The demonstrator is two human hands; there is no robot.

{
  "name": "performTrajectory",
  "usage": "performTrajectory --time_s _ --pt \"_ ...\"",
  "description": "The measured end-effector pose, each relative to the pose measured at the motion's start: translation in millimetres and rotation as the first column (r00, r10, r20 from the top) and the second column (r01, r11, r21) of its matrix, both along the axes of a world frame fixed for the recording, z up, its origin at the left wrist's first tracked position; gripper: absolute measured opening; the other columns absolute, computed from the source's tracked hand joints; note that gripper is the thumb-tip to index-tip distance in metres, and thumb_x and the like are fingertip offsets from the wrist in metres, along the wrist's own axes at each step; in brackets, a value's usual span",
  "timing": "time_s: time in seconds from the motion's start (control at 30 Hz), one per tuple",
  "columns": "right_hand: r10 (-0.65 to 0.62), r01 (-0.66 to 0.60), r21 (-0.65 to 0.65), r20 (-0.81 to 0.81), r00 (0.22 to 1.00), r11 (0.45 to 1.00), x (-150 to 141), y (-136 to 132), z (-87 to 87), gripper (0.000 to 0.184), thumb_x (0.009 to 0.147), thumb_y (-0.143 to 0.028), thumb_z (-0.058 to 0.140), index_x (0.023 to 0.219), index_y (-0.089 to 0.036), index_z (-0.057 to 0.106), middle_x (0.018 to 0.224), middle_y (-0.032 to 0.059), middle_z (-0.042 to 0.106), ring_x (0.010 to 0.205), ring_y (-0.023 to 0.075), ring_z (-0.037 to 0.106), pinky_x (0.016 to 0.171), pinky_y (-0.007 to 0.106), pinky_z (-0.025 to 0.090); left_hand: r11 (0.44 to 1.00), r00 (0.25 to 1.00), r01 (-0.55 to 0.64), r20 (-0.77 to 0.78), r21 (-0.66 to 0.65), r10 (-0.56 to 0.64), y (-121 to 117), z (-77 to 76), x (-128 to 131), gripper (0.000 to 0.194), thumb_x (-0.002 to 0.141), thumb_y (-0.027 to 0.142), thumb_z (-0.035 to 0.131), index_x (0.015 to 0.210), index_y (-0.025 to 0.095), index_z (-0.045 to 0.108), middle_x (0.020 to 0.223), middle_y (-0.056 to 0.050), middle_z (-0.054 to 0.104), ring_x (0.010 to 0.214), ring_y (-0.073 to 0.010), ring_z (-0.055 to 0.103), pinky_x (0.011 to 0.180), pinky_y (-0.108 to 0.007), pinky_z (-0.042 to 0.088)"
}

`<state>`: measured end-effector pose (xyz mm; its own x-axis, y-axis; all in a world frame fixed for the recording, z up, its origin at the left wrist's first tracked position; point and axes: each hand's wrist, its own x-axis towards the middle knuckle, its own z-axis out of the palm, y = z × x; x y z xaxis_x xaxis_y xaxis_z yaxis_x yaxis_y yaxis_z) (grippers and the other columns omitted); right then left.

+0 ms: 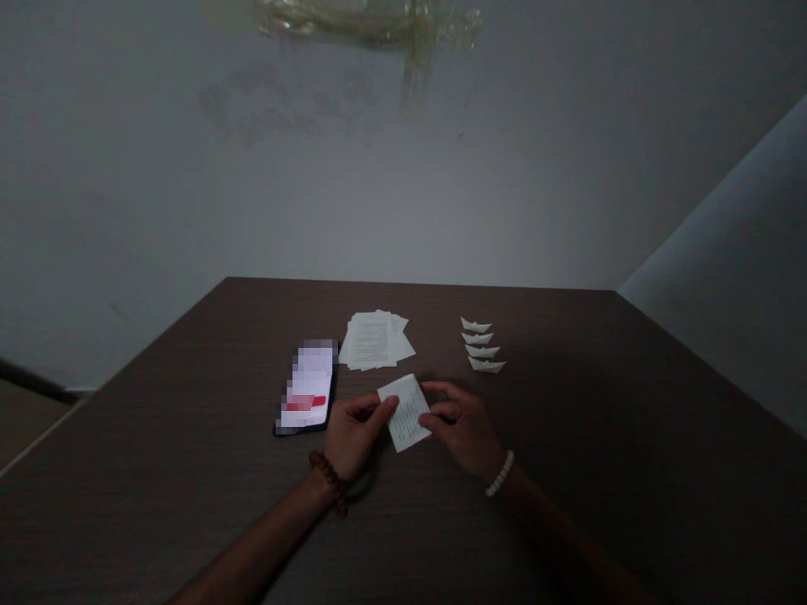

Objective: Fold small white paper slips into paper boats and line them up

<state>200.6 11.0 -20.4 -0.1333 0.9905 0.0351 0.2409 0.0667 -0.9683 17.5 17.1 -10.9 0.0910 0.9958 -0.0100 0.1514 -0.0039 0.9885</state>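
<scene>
A small white sheet of paper (408, 420) with lines of print is held up between my two hands, tilted above the table; its top edge looks folded. My left hand (354, 433) pinches its left side, thumb on the printed face and fingers behind. At the right edge, my right hand (465, 430) grips the paper between thumb and fingers, with the index finger stretched along the upper right corner. Beyond the right hand, several small folded paper boats (485, 352) stand in a column. Past the held sheet lies a loose stack of printed papers (373, 340).
Left of my left hand, a phone (308, 386) with a lit, partly blurred screen lies on the dark wooden table (189, 420). A grey wall (403, 202) with strips of tape (371, 23) rises behind the table's far edge. Another pale surface slants down at the right.
</scene>
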Motion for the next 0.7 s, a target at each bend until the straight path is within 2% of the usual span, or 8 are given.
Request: performTrajectory --time_s 0.2,0.3,0.4,0.5,0.6,0.7 --pt "0.027 -0.028 -0.02 -0.029 0.999 0.999 0.7 -0.6 -0.4 0.042 0.074 -0.024 0.067 0.115 -0.018 0.057 0.065 -0.0014 0.071 0.062 0.0178 0.067 0.062 0.028 0.052 0.997 0.998 -0.05 -0.042 0.054 0.052 -0.7 1.6 1.0 0.032 0.073 0.043 0.067 0.059 0.015 0.067 0.058 -0.001 0.064 0.056 -0.0151 0.056 0.052 -0.023 0.044" --pt "0.009 -0.009 0.02 0.022 1.0 1.0 0.6 -1.9 2.6 0.041 0.074 -0.026 0.068 0.112 -0.017 0.058 0.063 -0.0016 0.07 0.064 0.0177 0.067 0.065 0.029 0.051 0.995 0.995 -0.064 -0.071 0.075 0.069 -1.8 5.5 1.3 0.033 0.072 0.041 0.067 0.052 0.015 0.064 0.052 0.001 0.06 0.051 -0.0132 0.053 0.048 -0.022 0.041" --pt "-0.023 0.017 0.075 0.078 0.997 0.997 -0.5 -3.7 5.4 0.041 0.074 -0.031 0.069 0.111 -0.015 0.059 0.059 -0.0022 0.067 0.061 0.0164 0.063 0.062 0.028 0.049 0.997 0.996 -0.045 -0.069 0.056 0.049 -2.6 6.8 2.1 0.03 0.072 0.04 0.068 0.056 0.015 0.067 0.055 0.0 0.062 0.053 -0.0139 0.054 0.049 -0.022 0.041" --pt "-0.015 0.013 0.044 0.025 1.0 0.999 -2.3 -4.7 4.5 0.043 0.073 -0.033 0.07 0.11 -0.014 0.058 0.063 -0.0022 0.065 0.059 0.015 0.061 0.056 0.026 0.048 0.999 0.998 -0.011 -0.056 0.03 0.013 -3.7 5.1 3.6 0.028 0.071 0.04 0.069 0.058 0.015 0.069 0.056 -0.001 0.064 0.054 -0.0143 0.055 0.049 -0.022 0.042" --pt "-0.007 0.008 0.019 -0.042 0.999 1.0 -3.1 -4.0 1.8 0.042 0.073 -0.032 0.07 0.108 -0.013 0.057 0.066 -0.0015 0.065 0.064 0.016 0.063 0.058 0.026 0.049 1.0 0.999 0.014 -0.051 0.019 -0.013 -5.0 4.2 4.7 0.028 0.07 0.039 0.07 0.058 0.015 0.069 0.056 -0.001 0.064 0.053 -0.0144 0.055 0.049 -0.022 0.042" --pt "-0.007 0.008 0.022 -0.037 0.999 1.0 -2.6 -3.0 1.9 0.041 0.073 -0.03 0.069 0.107 -0.012 0.058 0.066 -0.0008 0.066 0.064 0.0165 0.064 0.06 0.027 0.05 1.0 0.999 0.026 -0.048 0.013 -0.025 -5.5 5.2 4.8 0.027 0.07 0.04 0.071 0.06 0.015 0.071 0.059 -0.002 0.066 0.055 -0.0153 0.057 0.051 -0.023 0.043"
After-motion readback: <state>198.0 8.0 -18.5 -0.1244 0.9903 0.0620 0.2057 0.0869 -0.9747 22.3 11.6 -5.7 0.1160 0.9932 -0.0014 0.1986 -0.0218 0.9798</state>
